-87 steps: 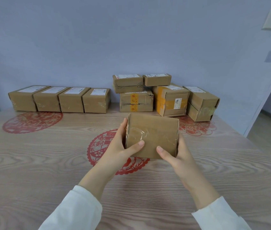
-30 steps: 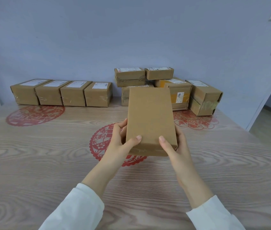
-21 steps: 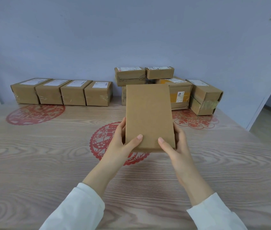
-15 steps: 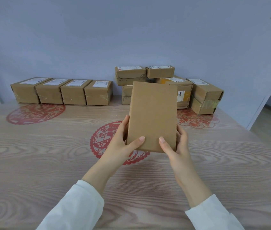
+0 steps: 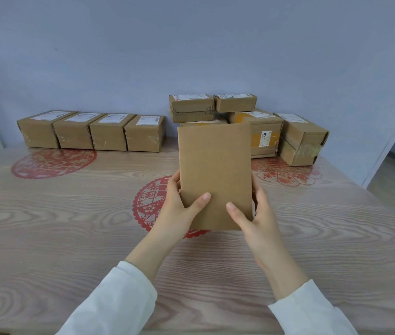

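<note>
We record one cardboard box (image 5: 214, 170) in hand: a flat, rectangular carton of brown board, its broad face turned toward the camera, plain and matte, with straight, crisp edges. It stands on end with the long side near vertical, over the middle of the table (image 5: 70, 226) and in front of the parcels at the back. Whether its lower edge touches the tabletop, we cannot tell. The left hand (image 5: 179, 205) clasps the lower left edge, thumb laid across the front face and fingers curled behind the side. The right hand (image 5: 258, 215) grips the lower right edge likewise, thumb on the front and fingers wrapped round the side wall. The box thus sits between the two palms, its upper half rising above both hands. Both wrists emerge from white fabric sleeves (image 5: 119, 298). The table shows a smooth, pale wood-grain surface bearing round red paper-cut medallions; one medallion (image 5: 147, 201) lies partly under the left hand. Against the pale blue-grey wall (image 5: 119, 56) we note a row of four boxes (image 5: 92, 132), alike in shape, touching side by side, with white labels on top and clear tape glinting on the ends. To its right stands a looser pile of cartons (image 5: 264, 131), partly stacked, one banded with yellow tape.
</note>
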